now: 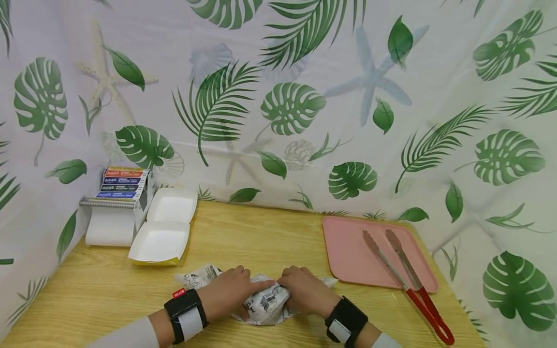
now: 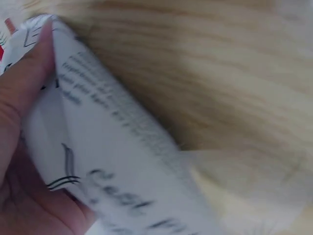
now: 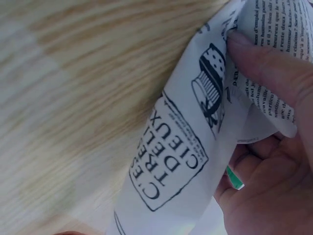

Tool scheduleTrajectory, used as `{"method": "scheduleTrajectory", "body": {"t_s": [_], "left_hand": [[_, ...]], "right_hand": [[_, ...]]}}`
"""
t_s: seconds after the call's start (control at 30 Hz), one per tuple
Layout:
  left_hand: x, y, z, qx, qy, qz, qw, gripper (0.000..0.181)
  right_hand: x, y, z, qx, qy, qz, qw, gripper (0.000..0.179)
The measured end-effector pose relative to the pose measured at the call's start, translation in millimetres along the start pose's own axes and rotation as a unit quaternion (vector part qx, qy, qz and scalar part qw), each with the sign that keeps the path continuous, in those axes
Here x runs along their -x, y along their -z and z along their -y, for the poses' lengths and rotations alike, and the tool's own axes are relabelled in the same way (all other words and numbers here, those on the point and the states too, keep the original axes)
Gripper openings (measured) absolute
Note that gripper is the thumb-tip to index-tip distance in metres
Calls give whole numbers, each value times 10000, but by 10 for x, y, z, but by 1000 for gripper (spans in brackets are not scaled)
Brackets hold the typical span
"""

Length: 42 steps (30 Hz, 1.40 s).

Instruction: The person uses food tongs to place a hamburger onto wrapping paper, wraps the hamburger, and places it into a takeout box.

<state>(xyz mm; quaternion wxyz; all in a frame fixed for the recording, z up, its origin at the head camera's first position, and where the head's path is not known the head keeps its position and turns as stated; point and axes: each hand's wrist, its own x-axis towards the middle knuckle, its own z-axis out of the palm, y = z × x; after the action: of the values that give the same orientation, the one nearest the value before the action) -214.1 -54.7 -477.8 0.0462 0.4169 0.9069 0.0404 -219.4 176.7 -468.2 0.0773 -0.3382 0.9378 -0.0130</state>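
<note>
A sheet of white printed wrapping paper [image 1: 267, 305] is folded into a bundle near the table's front edge. What lies inside it is hidden. My left hand [image 1: 227, 293] holds the bundle's left side, the thumb reaching over the top. On the other side my right hand [image 1: 307, 291] grips the paper, the two hands a short way apart. In the left wrist view, the thumb lies on the folded paper [image 2: 112, 142] with fingers behind it. The right wrist view likewise has the paper [image 3: 168, 156] between thumb and fingers, with black lettering and drawings on it.
An open white takeaway box [image 1: 161, 241] stands at the back left, beside a dispenser [image 1: 119, 186] with a white roll. On the right, red-handled tongs [image 1: 406, 280] lie across a pink tray [image 1: 348, 251]. A leaf-patterned sheet [image 1: 278, 145] walls the table [image 1: 256, 227].
</note>
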Motion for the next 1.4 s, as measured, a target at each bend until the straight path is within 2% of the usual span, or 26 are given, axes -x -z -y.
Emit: {"method": "scheduleTrajectory", "body": {"t_s": [0.07,0.17,0.27,0.37,0.47,0.53,0.57,0.6,0.7,0.77,0.83,0.87,0.9,0.97,1.0,1.03,1.07,1.1,1.13,1.2,1.27,1.33,1.4], "left_hand": [[1,6,18,194,-42,26,9998,90],[9,15,38,212,-122,46,9997,89],[18,29,42,-60,-120,81,9999,90],[23,48,30,-362,-67,207,9991,90],[18,54,9,-579,-35,301,9979,91],[15,53,0,-715,-39,300,9970,92],[16,51,-3,-756,-36,292,9967,92],[19,52,-7,-795,-41,272,9965,92],[32,58,-8,-892,-46,208,9958,94],[41,66,-13,-954,-45,150,9953,94],[46,75,-21,-983,-53,98,9951,94],[48,75,-21,-1003,-57,68,9949,94],[49,75,-24,-1010,-66,51,9949,95],[52,79,-30,-1010,-74,47,9948,95],[51,79,-31,-1014,-83,39,9948,95],[49,76,-32,-1024,-88,29,9947,95],[45,72,-34,-1040,-87,28,9945,96],[40,70,-36,-1066,-86,24,9943,96],[38,64,-33,-1076,-73,25,9942,96],[34,47,-25,-1148,-47,6,9934,97],[33,34,-26,-1303,-26,-47,9915,97],[34,24,-32,-1476,-16,-153,9889,98],[42,24,-40,-1694,-14,-263,9852,99]], "right_hand": [[-3,3,-8,-25,37,1,10000,34],[-12,12,-13,-57,37,-7,10000,34],[2,27,-15,-93,-81,18,9999,37],[94,15,-22,-344,-302,-55,9989,46],[302,-16,-48,-910,-820,-425,9916,57],[472,-28,-65,-1492,-1460,-801,9747,56],[559,-35,-76,-1819,-1880,-975,9602,52],[649,-40,-90,-2188,-2331,-1121,9409,49],[871,-63,-158,-2951,-3537,-1364,8771,45],[975,-100,-214,-3384,-4075,-1343,8375,54],[1028,-156,-259,-4009,-4248,-1237,8022,69],[1034,-184,-271,-4411,-4287,-1223,7789,75],[1027,-217,-280,-4873,-4286,-1220,7510,81],[973,-283,-269,-5802,-4248,-1226,6840,83],[932,-309,-259,-6126,-4217,-1259,6565,81],[886,-328,-241,-6351,-4203,-1340,6341,75],[837,-346,-225,-6388,-4177,-1428,6301,70],[788,-357,-205,-6292,-4140,-1512,6401,65],[731,-363,-176,-6105,-4129,-1620,6562,57],[629,-355,-113,-5523,-4107,-1872,7009,50],[541,-316,-33,-4934,-4100,-2196,7350,43],[465,-253,65,-4486,-4101,-2508,7534,36],[382,-190,175,-4117,-3934,-2808,7726,29]]}}
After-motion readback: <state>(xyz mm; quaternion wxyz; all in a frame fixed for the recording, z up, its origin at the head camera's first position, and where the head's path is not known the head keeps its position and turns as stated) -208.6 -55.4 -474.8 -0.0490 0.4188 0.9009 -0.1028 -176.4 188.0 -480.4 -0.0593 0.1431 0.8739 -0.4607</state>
